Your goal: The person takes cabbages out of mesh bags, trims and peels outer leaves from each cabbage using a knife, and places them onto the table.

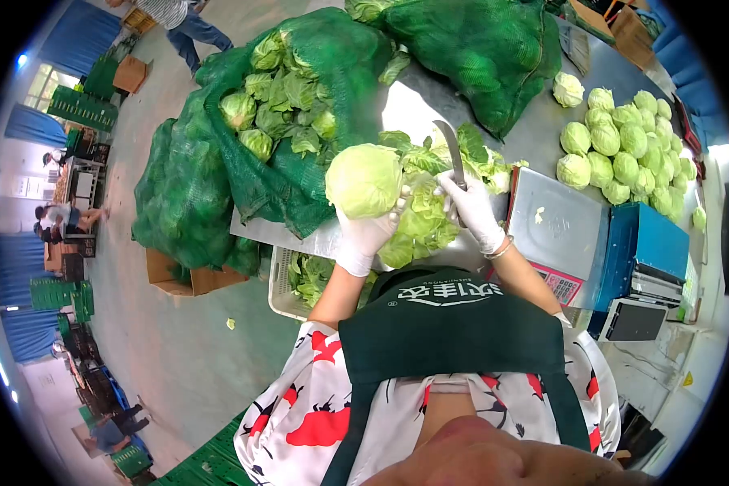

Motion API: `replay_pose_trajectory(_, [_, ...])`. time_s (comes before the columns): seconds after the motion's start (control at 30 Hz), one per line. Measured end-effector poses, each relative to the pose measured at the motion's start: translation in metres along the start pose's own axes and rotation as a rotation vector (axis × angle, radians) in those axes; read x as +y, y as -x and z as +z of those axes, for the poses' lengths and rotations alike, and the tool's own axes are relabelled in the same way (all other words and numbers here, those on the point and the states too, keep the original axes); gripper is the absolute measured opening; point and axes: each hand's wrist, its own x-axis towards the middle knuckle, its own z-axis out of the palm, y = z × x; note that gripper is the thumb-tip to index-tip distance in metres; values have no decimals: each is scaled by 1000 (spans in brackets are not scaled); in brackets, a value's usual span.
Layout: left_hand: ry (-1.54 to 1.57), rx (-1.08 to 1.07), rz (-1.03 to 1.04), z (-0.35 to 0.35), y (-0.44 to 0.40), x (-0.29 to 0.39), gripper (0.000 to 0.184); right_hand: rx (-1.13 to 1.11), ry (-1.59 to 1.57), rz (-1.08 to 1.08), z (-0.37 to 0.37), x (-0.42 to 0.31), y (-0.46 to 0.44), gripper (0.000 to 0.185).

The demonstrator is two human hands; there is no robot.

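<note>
A pale green cabbage (pixel 364 180) rests in my gloved left hand (pixel 368 236), whose fingers curl round its lower side. My right hand (pixel 471 209), also in a white glove, grips a knife (pixel 453 146) with its curved blade pointing up and away from me. The blade stands to the right of the cabbage, apart from it. Below and between my hands, loose cabbage leaves (pixel 419 223) lie heaped on the metal table. An open green mesh sack (pixel 300 49) of cabbages leans just beyond my left hand.
Another full mesh sack (pixel 478 57) lies at the back. Many trimmed cabbages (pixel 624 146) are piled at the right. A weighing scale (pixel 555 215) and a blue machine (pixel 644 251) stand near my right arm. A white crate (pixel 282 283) with leaves sits below the table edge.
</note>
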Motion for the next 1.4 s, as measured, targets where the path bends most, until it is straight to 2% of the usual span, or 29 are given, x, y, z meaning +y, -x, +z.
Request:
replay_pose_trajectory(0.07, [1,48,34,11,-4,-6,81,8,-6,16,-4,7,-1,23])
replay_pose_trajectory(0.17, [-134,276,202,28,-5,-20,77,29,33,-1,-6,16,6,28])
replay_pose_trajectory(0.2, [-238,377,282,30,-7,-24,76,42,70,-39,-4,16,9,30])
replay_pose_trajectory(0.23, [-565,365,300,32,-9,-29,75,75,106,-81,-4,13,12,32])
replay_pose_trajectory(0.3, [-1249,405,368,35,-14,-38,74,-8,168,-108,-9,-8,16,66])
replay_pose_trajectory(0.33, [-603,425,220,32,-16,-25,76,-35,225,-126,-12,-23,19,87])
replay_pose_trajectory(0.37, [-725,444,169,24,-13,-21,79,-125,88,-142,-11,-43,29,110])
replay_pose_trajectory(0.4, [-851,462,135,18,-10,-22,82,-93,243,-242,-10,-18,15,107])
replay_pose_trajectory(0.47, [-937,481,93,16,-15,-35,68,-10,428,-525,-9,11,-1,107])
replay_pose_trajectory(0.53, [-1076,486,89,1,-15,-44,62,-72,354,-341,-13,16,4,110])
replay_pose_trajectory(0.57, [-1035,538,44,-1,-8,-43,60,-106,313,-252,-12,18,8,112])
replay_pose_trajectory(0.67, [-1055,524,-92,7,-18,-43,62,-302,70,65,-32,-11,21,99])
replay_pose_trajectory(0.73, [-1101,466,-149,0,-19,-35,64,-241,-175,22,-40,48,-8,75])
replay_pose_trajectory(0.8, [-1022,382,-193,-5,-28,-41,66,-253,-334,352,-81,46,-4,62])
replay_pose_trajectory(0.83, [-963,369,-168,-3,-29,-42,66,-166,-436,270,-86,44,-8,50])
replay_pose_trajectory(0.87, [-1018,387,-130,-2,-32,-46,66,-85,-447,353,-105,39,-9,56])
replay_pose_trajectory(0.97, [-1189,527,-1,7,-43,-53,61,99,-393,103,-155,27,-47,56])
replay_pose_trajectory(1.0, [-1330,563,43,-3,-38,-55,61,181,-284,83,-178,-5,-47,57])
replay_pose_trajectory(1.07, [-1639,653,134,-35,-20,-49,61,416,-188,-158,-222,23,-105,65])
replay_pose_trajectory(1.13, [-1994,684,196,-33,-5,-53,73,586,96,-35,-262,11,-139,78])
replay_pose_trajectory(1.2, [-2413,668,281,-37,17,-56,81,747,283,-101,-311,55,-207,94])
replay_pose_trajectory(1.23, [-2476,701,212,-32,22,-59,95,748,452,-128,-351,65,-236,101])
replay_pose_trajectory(1.27, [-2592,690,136,-30,34,-60,98,740,608,-157,-365,82,-258,109])
replay_pose_trajectory(1.33, [-2803,627,-71,-27,53,-60,103,733,869,0,-350,32,-245,117])
replay_pose_trajectory(1.4, [-2904,644,-350,-42,65,-61,110,784,949,-2,-360,45,-261,111])
